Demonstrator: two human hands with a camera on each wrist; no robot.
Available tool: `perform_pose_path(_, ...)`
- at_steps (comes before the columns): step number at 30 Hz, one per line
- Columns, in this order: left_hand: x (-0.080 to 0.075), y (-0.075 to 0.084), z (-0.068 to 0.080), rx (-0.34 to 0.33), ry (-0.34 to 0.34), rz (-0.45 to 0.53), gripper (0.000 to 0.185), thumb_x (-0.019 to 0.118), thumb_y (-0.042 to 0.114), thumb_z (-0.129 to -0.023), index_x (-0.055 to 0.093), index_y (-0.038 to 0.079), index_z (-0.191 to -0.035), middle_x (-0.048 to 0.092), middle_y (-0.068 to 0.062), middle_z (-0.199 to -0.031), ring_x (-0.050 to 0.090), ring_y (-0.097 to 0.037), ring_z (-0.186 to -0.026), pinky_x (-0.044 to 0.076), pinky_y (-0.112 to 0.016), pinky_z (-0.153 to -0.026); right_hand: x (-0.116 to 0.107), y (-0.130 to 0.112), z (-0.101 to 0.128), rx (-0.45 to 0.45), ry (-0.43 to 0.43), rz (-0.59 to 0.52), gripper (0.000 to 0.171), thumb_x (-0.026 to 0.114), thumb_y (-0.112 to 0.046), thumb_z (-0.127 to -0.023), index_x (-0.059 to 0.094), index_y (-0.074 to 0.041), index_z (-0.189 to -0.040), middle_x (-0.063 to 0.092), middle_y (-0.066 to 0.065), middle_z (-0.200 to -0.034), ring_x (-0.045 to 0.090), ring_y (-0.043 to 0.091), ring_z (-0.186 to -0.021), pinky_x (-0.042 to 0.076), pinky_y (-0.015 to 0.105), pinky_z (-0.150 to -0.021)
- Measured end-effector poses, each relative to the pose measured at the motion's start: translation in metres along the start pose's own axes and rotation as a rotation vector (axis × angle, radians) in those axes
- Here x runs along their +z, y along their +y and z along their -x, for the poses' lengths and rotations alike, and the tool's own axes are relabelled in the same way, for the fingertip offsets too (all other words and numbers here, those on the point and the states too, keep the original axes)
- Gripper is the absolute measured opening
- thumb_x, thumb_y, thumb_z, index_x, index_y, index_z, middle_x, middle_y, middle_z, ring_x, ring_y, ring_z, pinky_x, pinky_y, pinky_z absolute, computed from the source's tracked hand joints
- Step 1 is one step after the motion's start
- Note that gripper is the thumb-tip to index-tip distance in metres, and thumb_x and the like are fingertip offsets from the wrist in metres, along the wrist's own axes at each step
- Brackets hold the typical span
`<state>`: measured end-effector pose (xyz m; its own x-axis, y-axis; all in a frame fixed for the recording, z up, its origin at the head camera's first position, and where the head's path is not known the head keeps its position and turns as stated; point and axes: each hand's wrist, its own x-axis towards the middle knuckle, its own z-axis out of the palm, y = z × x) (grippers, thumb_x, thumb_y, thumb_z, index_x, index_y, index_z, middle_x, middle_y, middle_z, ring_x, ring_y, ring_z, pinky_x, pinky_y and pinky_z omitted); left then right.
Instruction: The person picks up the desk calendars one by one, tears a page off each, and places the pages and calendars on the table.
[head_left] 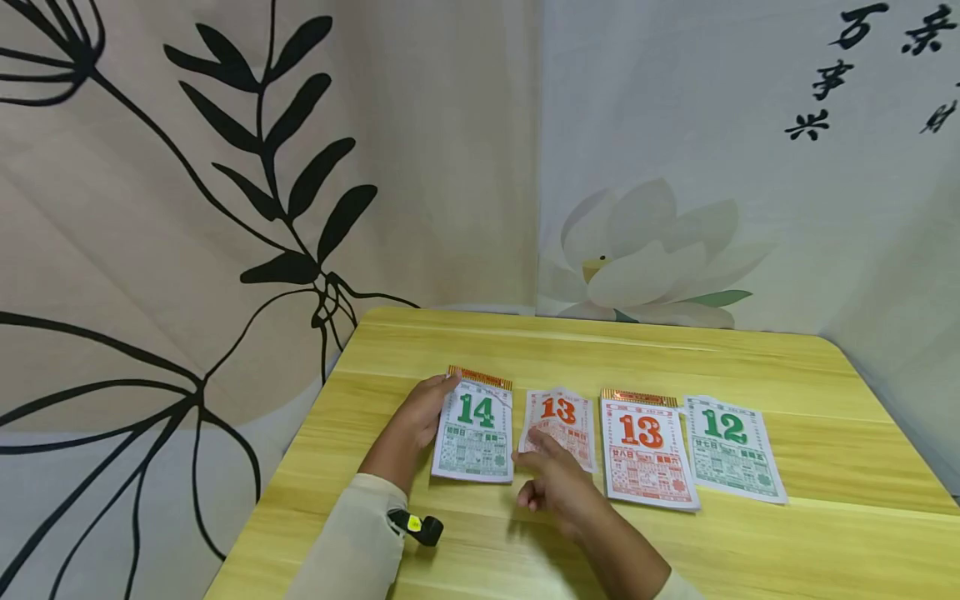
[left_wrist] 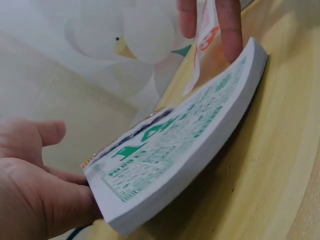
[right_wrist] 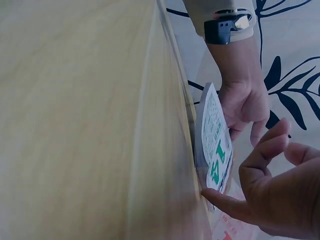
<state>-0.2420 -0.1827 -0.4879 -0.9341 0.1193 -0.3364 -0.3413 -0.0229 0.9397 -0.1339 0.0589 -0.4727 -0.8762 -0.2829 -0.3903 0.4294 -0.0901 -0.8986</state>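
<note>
A thick tear-off calendar pad [head_left: 474, 454] showing a green 14 lies at the left of the row, bound by an orange-gold strip along its top. My left hand [head_left: 422, 410] is at its upper left side; in the left wrist view the fingers meet the pad's side edge while the thumb [left_wrist: 51, 132] stands raised off the paper. From the right, my right hand [head_left: 561, 483] reaches in over a loose sheet [head_left: 576, 446] with a red 13. One extended finger [right_wrist: 227, 204] touches the pad's lower right edge, and the other fingers are loosely bent.
Farther right lies a second calendar pad [head_left: 648, 458] with a red 13, and beside it a loose sheet [head_left: 738, 467] with a green 12. All rest on a yellow wooden table [head_left: 600, 350]. Printed cloth [head_left: 450, 167] hangs behind. A black device [head_left: 426, 528] is strapped to the left wrist.
</note>
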Motion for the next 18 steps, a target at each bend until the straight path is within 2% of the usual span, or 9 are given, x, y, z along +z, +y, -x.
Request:
perform_pose_path(2, -0.001, 0.0, 0.001, 0.001, 0.018, -0.04, 0.06, 0.047, 0.046, -0.118, 0.053, -0.002, -0.154, 0.068, -0.024, -0.143, 0.067, -0.037, -0.134, 0.051, -0.05, -0.119, 0.001, 0.0, 0.003, 0.015, -0.016, -0.008, 0.087, 0.064, -0.02, -0.105, 0.013, -0.002, -0.173, 0.037, 0.041, -0.166, 0.06, 0.011, -0.061, 0.048, 0.022, -0.058)
perform_pose_path(5, -0.001, 0.001, 0.002, -0.005, 0.041, -0.09, 0.061, 0.05, 0.049, -0.116, 0.06, -0.002, -0.147, 0.073, -0.024, -0.134, 0.073, -0.033, -0.121, 0.055, -0.045, -0.11, 0.002, 0.001, 0.007, 0.028, -0.032, -0.014, 0.089, 0.064, -0.019, -0.103, 0.013, -0.002, -0.173, 0.041, 0.04, -0.163, 0.061, 0.011, -0.061, 0.048, 0.021, -0.057)
perform_pose_path(8, -0.002, 0.001, 0.003, -0.013, 0.05, -0.089, 0.061, 0.054, 0.05, -0.114, 0.062, -0.003, -0.143, 0.075, -0.024, -0.127, 0.077, -0.031, -0.109, 0.061, -0.04, -0.097, 0.004, 0.004, 0.01, 0.039, -0.042, -0.01, 0.087, 0.064, -0.02, -0.104, 0.014, 0.0, -0.172, 0.044, 0.04, -0.159, 0.063, 0.012, -0.061, 0.048, 0.021, -0.057)
perform_pose_path(10, -0.002, 0.001, 0.003, -0.022, 0.048, -0.08, 0.06, 0.054, 0.05, -0.114, 0.062, -0.002, -0.143, 0.075, -0.024, -0.127, 0.077, -0.031, -0.108, 0.061, -0.038, -0.095, 0.005, 0.005, 0.011, 0.037, -0.037, -0.004, 0.085, 0.063, -0.021, -0.105, 0.015, 0.002, -0.17, 0.043, 0.04, -0.159, 0.064, 0.012, -0.061, 0.048, 0.021, -0.056)
perform_pose_path(13, -0.003, 0.002, 0.005, -0.029, 0.037, -0.082, 0.061, 0.053, 0.05, -0.114, 0.059, -0.001, -0.148, 0.072, -0.027, -0.134, 0.073, -0.038, -0.12, 0.058, -0.045, -0.105, 0.006, 0.007, 0.01, 0.03, -0.026, 0.001, 0.082, 0.063, -0.021, -0.105, 0.018, 0.003, -0.169, 0.04, 0.041, -0.161, 0.065, 0.013, -0.06, 0.049, 0.021, -0.056)
perform_pose_path(14, -0.003, 0.002, 0.006, -0.03, 0.044, -0.092, 0.064, 0.054, 0.05, -0.114, 0.055, -0.001, -0.153, 0.068, -0.027, -0.141, 0.067, -0.041, -0.132, 0.054, -0.05, -0.114, 0.005, 0.007, 0.01, 0.025, -0.018, 0.003, 0.081, 0.063, -0.021, -0.105, 0.018, 0.003, -0.169, 0.04, 0.041, -0.161, 0.064, 0.013, -0.06, 0.049, 0.021, -0.055)
perform_pose_path(16, -0.002, 0.003, 0.008, -0.034, 0.062, -0.108, 0.072, 0.057, 0.05, -0.113, 0.043, 0.001, -0.163, 0.055, -0.026, -0.16, 0.049, -0.044, -0.153, 0.04, -0.06, -0.128, 0.004, 0.007, 0.01, 0.016, -0.006, 0.002, 0.079, 0.063, -0.021, -0.105, 0.02, 0.003, -0.168, 0.041, 0.041, -0.16, 0.063, 0.013, -0.06, 0.048, 0.021, -0.055)
perform_pose_path(18, -0.002, 0.004, 0.011, -0.036, 0.086, -0.117, 0.082, 0.06, 0.052, -0.111, 0.031, 0.004, -0.17, 0.038, -0.023, -0.173, 0.028, -0.046, -0.165, 0.025, -0.066, -0.134, 0.001, 0.006, 0.01, 0.011, 0.006, -0.005, 0.077, 0.063, -0.021, -0.106, 0.024, 0.003, -0.167, 0.042, 0.04, -0.159, 0.062, 0.012, -0.061, 0.048, 0.021, -0.056)
